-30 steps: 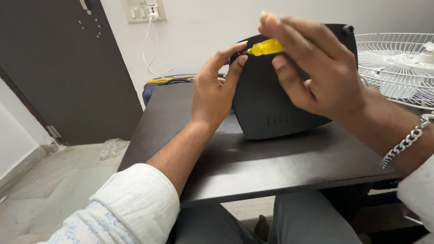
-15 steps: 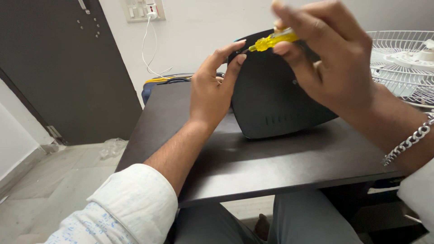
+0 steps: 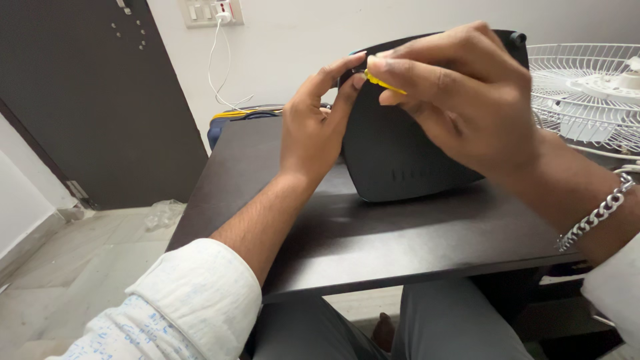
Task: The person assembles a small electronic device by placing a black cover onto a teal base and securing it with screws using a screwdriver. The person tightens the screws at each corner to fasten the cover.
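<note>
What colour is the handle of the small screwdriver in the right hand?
Translucent yellow: the screwdriver handle shows in the head view, mostly covered by the right hand.
</note>
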